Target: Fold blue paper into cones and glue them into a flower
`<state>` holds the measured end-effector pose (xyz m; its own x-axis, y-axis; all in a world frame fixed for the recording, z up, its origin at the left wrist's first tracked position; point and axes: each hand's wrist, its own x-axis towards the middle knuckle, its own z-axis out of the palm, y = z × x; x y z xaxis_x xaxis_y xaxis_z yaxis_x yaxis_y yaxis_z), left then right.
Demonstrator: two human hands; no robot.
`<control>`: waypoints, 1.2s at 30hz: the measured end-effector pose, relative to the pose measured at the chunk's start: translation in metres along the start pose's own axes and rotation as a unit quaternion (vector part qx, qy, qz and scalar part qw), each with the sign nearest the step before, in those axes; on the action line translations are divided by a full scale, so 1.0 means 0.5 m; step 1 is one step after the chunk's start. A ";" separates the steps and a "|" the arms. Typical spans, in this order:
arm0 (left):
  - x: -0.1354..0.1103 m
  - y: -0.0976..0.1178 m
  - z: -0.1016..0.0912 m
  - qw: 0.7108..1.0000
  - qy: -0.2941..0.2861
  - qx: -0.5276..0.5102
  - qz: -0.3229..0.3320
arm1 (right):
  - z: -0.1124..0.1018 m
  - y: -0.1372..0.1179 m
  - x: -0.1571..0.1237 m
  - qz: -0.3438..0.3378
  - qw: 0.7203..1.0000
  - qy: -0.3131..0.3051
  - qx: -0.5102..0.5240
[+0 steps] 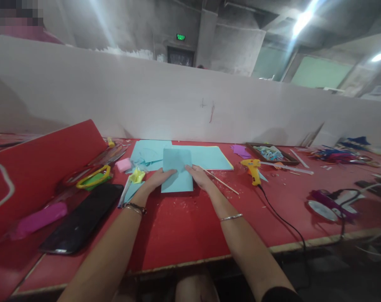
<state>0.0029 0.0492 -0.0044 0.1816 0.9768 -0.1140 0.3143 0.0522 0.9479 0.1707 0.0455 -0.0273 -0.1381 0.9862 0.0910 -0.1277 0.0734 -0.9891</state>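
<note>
A light blue sheet of paper point(178, 178) is held up in front of me, above the red table. My left hand point(159, 178) grips its left edge, the thumb lying on the near face. On the opposite edge my right hand point(199, 176) pinches it in the same way. The fingers behind the sheet are hidden. Larger light blue sheets point(209, 155) lie flat behind it. A thin wooden stick point(223, 183) rests just right of my right hand. Near my left wrist are a crumpled yellow piece point(137, 175) and a pen point(124, 191).
Left, a black phone point(83, 218), yellow-handled scissors point(94, 177) and a pink block point(123, 165) lie on the red table point(178, 243). Right are a yellow glue gun point(253, 170) with its cord, a tray of scraps point(272, 154) and a purple device point(332, 205). A white partition point(162, 100) stands behind.
</note>
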 end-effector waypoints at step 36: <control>0.005 -0.015 0.005 0.992 -0.040 0.086 0.088 | -0.011 0.007 0.018 -0.117 0.973 0.145 -0.132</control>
<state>0.0031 0.0509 -0.0125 0.3194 0.9475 0.0178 0.4245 -0.1598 0.8912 0.1746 0.0553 -0.0308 0.1533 0.9353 0.3188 0.1403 0.2987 -0.9440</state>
